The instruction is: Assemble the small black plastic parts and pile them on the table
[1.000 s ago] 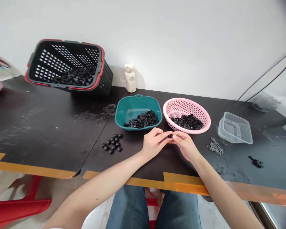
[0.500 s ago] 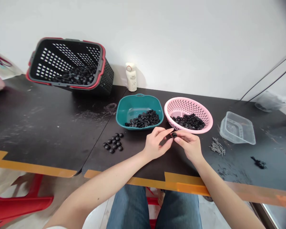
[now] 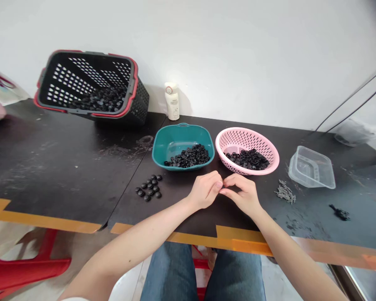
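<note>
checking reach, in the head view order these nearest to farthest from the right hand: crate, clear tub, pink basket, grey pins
From the right hand:
1. Pink basket: just beyond the hand
2. Grey pins: right of the hand
3. Clear tub: right, past the pins
4. Crate: far left

No lettering legible. White bottle (image 3: 172, 106) by the wall carries small dark print, too small to read.

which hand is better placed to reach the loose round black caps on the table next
Left, most likely. The left hand is nearer the round black caps, while the right hand sits farther off, in front of the pink basket.
</note>
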`<state>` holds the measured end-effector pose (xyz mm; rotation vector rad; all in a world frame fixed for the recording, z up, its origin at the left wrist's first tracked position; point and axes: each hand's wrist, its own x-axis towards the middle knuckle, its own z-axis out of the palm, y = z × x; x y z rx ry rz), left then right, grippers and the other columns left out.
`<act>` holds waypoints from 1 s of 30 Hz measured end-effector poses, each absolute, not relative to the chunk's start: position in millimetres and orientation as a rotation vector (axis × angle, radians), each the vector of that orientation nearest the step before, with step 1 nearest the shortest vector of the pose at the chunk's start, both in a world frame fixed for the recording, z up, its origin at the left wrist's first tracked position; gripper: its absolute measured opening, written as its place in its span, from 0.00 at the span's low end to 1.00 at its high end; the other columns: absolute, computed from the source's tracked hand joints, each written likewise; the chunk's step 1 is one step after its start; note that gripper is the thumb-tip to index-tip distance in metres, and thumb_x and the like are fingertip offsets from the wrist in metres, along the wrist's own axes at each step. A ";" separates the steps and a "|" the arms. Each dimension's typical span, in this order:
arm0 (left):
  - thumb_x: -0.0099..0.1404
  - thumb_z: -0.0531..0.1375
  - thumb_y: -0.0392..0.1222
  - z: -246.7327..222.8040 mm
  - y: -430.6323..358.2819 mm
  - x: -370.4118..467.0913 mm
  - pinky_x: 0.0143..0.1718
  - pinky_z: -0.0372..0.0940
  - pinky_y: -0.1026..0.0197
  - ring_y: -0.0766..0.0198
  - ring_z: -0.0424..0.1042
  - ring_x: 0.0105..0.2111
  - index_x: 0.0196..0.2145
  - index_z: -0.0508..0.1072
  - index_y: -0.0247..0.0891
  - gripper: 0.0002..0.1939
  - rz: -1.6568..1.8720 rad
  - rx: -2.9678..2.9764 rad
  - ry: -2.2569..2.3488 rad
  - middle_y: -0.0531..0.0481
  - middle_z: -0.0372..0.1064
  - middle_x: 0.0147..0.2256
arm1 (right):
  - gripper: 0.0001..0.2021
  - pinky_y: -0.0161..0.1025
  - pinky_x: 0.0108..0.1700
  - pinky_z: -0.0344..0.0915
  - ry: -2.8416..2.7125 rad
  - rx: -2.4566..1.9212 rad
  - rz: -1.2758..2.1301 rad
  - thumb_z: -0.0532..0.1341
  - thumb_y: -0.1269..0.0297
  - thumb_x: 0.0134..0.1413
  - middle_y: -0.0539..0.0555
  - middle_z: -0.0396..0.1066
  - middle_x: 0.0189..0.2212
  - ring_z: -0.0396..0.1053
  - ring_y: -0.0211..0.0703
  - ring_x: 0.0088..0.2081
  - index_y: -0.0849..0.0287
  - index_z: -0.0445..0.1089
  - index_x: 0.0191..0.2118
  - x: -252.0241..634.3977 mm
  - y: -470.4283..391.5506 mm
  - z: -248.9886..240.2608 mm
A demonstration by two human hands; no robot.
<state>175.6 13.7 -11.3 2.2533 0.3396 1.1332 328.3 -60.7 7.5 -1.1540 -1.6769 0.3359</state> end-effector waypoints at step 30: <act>0.73 0.39 0.44 -13.1 7.8 176.4 0.29 0.56 0.62 0.67 0.60 0.27 0.30 0.62 0.36 0.20 1.206 2.065 0.400 0.51 0.58 0.26 | 0.10 0.36 0.33 0.69 -1.499 -1.183 0.477 0.70 0.69 0.45 0.50 0.73 0.30 0.70 0.39 0.29 0.55 0.72 0.35 323.4 -63.3 1.9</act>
